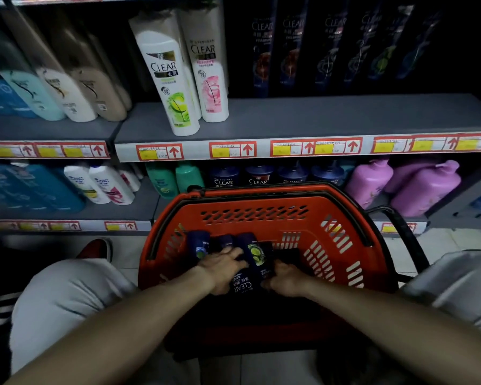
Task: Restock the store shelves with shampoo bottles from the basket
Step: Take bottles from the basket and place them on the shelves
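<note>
Step in hand: taking a shampoo bottle out of the red basket, which stands on the floor before the shelves.

Advice: lift one bottle at a time, gripped round the body rather than the cap. Clear the basket rim before turning. The matching dark bottles stand at the back of the middle shelf, with bare space in front; that is judged the likely destination. Set it upright, label forward.

Left hand: fingers spread and fairly straight, lying on the dark bottles in the basket, its thumb side against the lime-label bottle.

Right hand: fingers curled against the right edge of the same bottle, apparently gripping it. Lighting is poor, so the firmness of the hold cannot be confirmed.

Other bottles lie beside it in the basket.
</note>
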Demonstrator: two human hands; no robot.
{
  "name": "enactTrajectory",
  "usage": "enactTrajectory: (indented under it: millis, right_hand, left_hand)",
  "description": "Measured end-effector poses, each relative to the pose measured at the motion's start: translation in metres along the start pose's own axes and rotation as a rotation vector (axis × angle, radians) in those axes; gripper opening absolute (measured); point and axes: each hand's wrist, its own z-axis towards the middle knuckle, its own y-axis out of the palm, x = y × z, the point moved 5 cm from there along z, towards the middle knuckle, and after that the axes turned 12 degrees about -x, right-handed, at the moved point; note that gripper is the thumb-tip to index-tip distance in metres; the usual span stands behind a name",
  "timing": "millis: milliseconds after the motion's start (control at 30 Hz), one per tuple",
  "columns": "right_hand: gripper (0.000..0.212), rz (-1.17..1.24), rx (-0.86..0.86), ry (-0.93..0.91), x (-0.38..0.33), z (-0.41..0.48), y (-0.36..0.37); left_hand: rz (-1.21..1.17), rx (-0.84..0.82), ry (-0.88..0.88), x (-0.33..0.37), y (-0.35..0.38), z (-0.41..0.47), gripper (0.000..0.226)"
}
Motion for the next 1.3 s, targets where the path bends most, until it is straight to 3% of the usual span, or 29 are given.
enactTrajectory:
  millis: [100, 367, 533, 667, 767, 833, 967, 1133, 1200, 1300]
  right_hand:
    - [0.074, 0.015, -0.013, 0.017, 0.002, 0.008, 0.002]
    - [0.050, -0.017, 0.009, 0.086, 0.025, 0.012, -0.020]
    - [0.068, -0.010, 0.092, 0.111, 0.029, -0.001, -0.051]
    - [0.057, -0.090, 0.240, 0.059, 0.016, -0.026, -0.092]
    - [0.057, -0.003, 0.349, -0.054, 0.003, -0.048, -0.122]
    - [0.062, 0.070, 0.412, -0.146, -0.009, -0.062, -0.136]
    - [0.070, 0.088, 0.499, -0.280, -0.030, -0.079, -0.139]
    - [0.066, 0.045, 0.386, -0.505, -0.063, -0.081, -0.127]
    - [0.067, 0.008, 0.358, -0.521, -0.074, -0.079, -0.123]
    - [0.067, -0.067, 0.299, -0.512, -0.086, -0.066, -0.109]
  left_hand:
    - [0.086, 0.012, 0.057, 0.008, 0.003, 0.008, 0.072]
    - [0.356, -0.063, 0.117, 0.011, 0.003, 0.023, 0.059]
    - [0.382, 0.098, 0.193, 0.025, -0.011, 0.022, 0.051]
    - [0.214, 0.285, 0.263, 0.038, -0.026, 0.015, 0.064]
    - [-0.022, 0.273, 0.249, 0.037, -0.034, 0.009, 0.092]
    - [-0.148, 0.264, 0.248, 0.040, -0.035, 0.008, 0.099]
    - [-0.394, 0.333, 0.265, 0.050, -0.032, 0.009, 0.092]
    - [-0.730, 0.373, 0.216, 0.041, -0.032, 0.003, 0.071]
    - [-0.805, 0.402, 0.186, 0.042, -0.031, -0.001, 0.077]
    - [-0.891, 0.435, 0.114, 0.048, -0.025, -0.001, 0.064]
